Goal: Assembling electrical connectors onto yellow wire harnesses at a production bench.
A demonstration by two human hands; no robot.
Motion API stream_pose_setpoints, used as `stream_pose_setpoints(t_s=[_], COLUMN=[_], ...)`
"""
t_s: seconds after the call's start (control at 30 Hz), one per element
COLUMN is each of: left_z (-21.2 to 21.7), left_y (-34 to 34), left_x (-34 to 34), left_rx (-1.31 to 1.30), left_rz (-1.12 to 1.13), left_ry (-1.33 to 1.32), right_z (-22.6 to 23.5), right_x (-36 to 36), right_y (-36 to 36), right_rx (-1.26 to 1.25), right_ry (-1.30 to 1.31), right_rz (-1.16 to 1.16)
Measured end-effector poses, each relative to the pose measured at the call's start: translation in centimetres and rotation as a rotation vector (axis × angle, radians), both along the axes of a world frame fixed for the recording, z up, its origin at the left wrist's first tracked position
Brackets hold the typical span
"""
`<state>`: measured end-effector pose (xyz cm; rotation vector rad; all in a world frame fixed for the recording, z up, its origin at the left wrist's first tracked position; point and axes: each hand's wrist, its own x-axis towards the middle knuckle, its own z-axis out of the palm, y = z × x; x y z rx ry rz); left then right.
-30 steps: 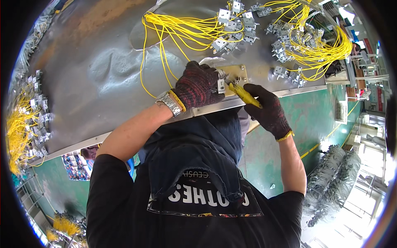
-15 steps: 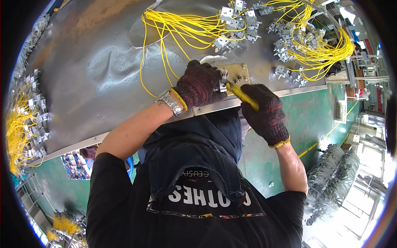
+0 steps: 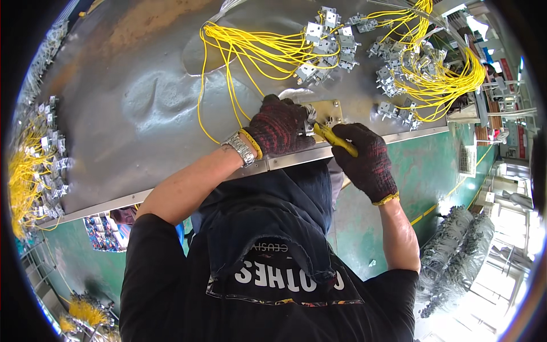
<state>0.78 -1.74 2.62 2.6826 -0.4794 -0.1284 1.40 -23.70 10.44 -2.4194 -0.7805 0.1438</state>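
My gloved left hand (image 3: pixel 277 126) is closed around a small grey metal fitting (image 3: pixel 308 129) at the table's near edge. Its fingers cover most of the fitting. My right hand (image 3: pixel 364 153), also in a dark knitted glove, grips a yellow-handled tool (image 3: pixel 337 140). The tool's front end points at the fitting and meets or nearly meets it; its tip is too small to make out. Under and beside the fitting lies a brass-coloured plate (image 3: pixel 329 107) with bolts and small posts. Yellow wires (image 3: pixel 231 85) run from behind my left hand to a bundle further back.
Grey metal fittings (image 3: pixel 327 48) on yellow wires lie at the table's back. Another wired heap (image 3: pixel 421 74) sits at right, more (image 3: pixel 40 165) at the left edge. The metal table (image 3: pixel 142 165) has a raised front edge. Grey bundles (image 3: pixel 456 256) stand on the floor at right.
The view has shifted slightly, so the table and plate appear lower. The yellow-handled tool lies a little flatter beside the fitting. Both hands keep their grips.
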Motion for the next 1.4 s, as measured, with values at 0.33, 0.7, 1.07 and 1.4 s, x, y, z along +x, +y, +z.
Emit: stream_pose_setpoints(t_s=[0.33, 0.7, 1.07, 1.4], left_z=[-0.1, -3.8, -2.7, -3.7], left_y=[-0.1, 0.2, 0.2, -0.3], left_x=[-0.2, 1.0, -1.2, -0.7], left_rx=[-0.052, -0.129, -0.355, -0.298], left_rz=[0.047, 0.049, 0.137, 0.027], left_ry=[0.039, 0.007, -0.333, -0.488], right_z=[-2.2, -10.1, -12.6, -13.6], right_x=[-0.3, -2.9, -6.9, -6.5], right_y=[-0.9, -3.2, -1.3, -3.2], right_rx=[0.137, 0.911, 1.085, 1.349], right_ry=[0.059, 0.947, 0.903, 1.491], right_rz=[-0.079, -0.083, -0.219, -0.166])
